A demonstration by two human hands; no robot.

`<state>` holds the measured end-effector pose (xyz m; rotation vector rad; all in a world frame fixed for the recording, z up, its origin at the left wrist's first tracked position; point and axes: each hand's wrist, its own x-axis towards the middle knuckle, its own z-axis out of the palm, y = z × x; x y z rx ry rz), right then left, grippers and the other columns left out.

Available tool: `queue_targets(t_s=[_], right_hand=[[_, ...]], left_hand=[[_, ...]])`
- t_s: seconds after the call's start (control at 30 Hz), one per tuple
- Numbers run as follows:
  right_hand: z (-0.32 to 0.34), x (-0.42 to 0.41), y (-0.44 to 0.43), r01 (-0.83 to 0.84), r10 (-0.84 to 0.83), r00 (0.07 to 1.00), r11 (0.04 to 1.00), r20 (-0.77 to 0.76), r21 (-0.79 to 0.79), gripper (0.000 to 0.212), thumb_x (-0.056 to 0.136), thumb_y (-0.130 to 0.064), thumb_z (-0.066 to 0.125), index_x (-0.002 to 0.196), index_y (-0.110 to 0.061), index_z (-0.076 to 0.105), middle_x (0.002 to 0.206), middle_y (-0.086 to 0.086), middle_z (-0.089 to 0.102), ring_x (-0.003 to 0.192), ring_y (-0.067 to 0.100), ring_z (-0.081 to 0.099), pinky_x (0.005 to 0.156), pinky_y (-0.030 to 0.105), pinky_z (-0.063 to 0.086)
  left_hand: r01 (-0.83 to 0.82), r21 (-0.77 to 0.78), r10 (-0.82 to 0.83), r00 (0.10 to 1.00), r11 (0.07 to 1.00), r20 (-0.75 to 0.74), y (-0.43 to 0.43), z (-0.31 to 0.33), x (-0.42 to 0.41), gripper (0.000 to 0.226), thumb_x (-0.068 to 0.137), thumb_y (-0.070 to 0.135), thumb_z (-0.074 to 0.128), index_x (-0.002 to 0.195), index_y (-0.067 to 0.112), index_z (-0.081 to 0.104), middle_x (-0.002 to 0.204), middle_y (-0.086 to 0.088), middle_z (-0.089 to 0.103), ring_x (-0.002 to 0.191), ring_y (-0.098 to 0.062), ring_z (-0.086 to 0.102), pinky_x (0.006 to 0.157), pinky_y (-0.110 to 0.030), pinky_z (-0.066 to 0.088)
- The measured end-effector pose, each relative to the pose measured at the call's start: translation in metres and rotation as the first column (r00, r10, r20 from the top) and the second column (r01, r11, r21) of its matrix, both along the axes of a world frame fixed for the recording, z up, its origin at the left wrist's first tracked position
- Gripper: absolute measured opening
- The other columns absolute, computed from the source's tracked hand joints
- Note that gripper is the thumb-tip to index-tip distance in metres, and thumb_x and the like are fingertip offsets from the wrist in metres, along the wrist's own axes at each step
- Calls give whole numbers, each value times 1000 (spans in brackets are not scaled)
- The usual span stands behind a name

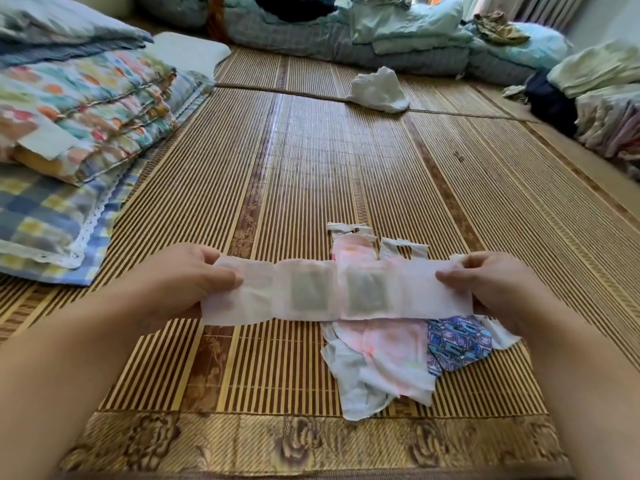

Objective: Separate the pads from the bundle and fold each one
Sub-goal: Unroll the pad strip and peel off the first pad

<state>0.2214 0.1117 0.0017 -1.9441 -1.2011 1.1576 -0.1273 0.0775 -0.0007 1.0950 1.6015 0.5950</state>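
A long white pad with two grey-green squares in its middle is stretched flat between my hands, just above the mat. My left hand pinches its left end, thumb on top. My right hand pinches its right end the same way. Under and behind the pad lies the bundle of loose pads: pink, white, pale green and one blue patterned pad. Part of the bundle is hidden by the stretched pad.
Everything lies on a striped bamboo mat. Stacked pillows and folded quilts fill the left side. A crumpled white cloth sits further back. Folded bedding lines the far edge, and piled clothes stand at the right.
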Motion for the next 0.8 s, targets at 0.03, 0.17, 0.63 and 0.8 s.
queue_targets(t_s=[0.03,0.17,0.63,0.8], right_hand=[[-1,-3,0,12,-12,1000,1000,5,18,21,75,-10,74,87,3,64,86,19,70,75,32,68,76,50,58],[-2,-26,1,4,8,995,993,-98,120,16,79,-12,72,82,2,65,80,18,66,69,26,62,67,41,56],[-25,-82,-10,-287,285,958,943,35,170,61,80,-65,40,92,-15,71,85,6,73,67,17,64,64,32,51],[-24,-80,-9,-303,309,951,940,-13,157,53,89,-56,37,101,-15,69,89,7,73,70,16,61,66,28,46]], left_hand=[[-6,13,6,1000,1000,6,0,0,2,16,85,13,66,99,8,67,96,-16,71,82,-28,71,68,-38,59],[-2,41,-1,997,999,74,2,3,23,17,84,15,67,100,9,66,97,-13,70,84,-26,70,64,-34,59],[100,125,-91,993,987,-73,14,-8,83,44,80,54,60,96,14,69,90,-2,71,68,-15,70,76,-39,59],[192,123,-139,927,974,-347,17,-9,77,79,78,76,33,96,8,69,85,-9,73,62,-19,70,77,-46,57]])
